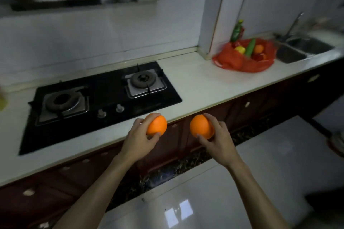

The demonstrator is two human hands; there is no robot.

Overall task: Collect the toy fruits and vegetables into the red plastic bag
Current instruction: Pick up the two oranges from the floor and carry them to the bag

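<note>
Both hands are gripping smooth orange toy halves: left hand (138, 136) pinching one orange half (156, 124), right hand (216, 138) the other half (201, 126). Red plastic bag (242, 59), already holding toys, is sitting far beyond the right hand.

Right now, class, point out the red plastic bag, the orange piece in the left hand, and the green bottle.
red plastic bag (230, 60): head view, its crumpled front wall.
orange piece (157, 124): head view, its rounded side.
green bottle (236, 31): head view, its body.
</note>
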